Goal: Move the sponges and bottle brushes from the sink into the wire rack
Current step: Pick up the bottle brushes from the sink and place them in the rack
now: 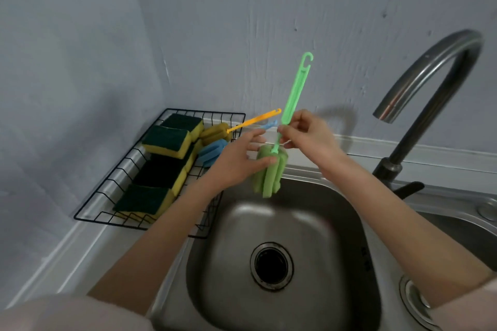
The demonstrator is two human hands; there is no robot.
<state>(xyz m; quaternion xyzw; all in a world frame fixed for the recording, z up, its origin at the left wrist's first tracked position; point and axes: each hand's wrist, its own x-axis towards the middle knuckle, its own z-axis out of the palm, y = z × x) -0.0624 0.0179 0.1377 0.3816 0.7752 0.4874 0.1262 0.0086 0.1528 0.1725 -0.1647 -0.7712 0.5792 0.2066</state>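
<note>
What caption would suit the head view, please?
Both hands hold the green brush above the sink; sponges already fill the rack.

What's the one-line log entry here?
right hand: pinching green foam bottle brush handle | left hand: on its head | black wire rack: pending

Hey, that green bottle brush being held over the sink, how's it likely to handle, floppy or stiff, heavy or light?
The green bottle brush probably handles as light: the right hand keeps it upright by pinching its thin handle. The plastic handle stays straight, so likely stiff. The foam head looks soft and should squash under the left hand, perhaps dripping if wet.
</note>
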